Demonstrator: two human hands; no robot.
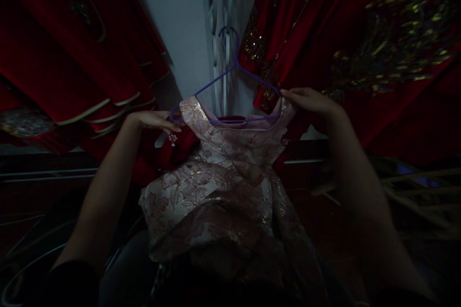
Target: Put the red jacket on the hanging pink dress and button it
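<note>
- My right hand [312, 99] pinched the pink dress [239, 146] at the right end of the purple hanger [216, 78].
- My left hand [154, 119] touched the left end; I couldn't tell its grip.
- The dress was near, red cloth [68, 74] beyond.

You have a very dim view, its corners and bottom edge sinking to near black. The pale wall [169, 14] is your brightest area; small glints pick out the gold sequins [406, 33] and the dress [245, 148]. Deep shadow swallows the dress's lower folds. Detail looks soft and smeared, and your forearms [360, 168] seem stretched toward the edges.
</note>
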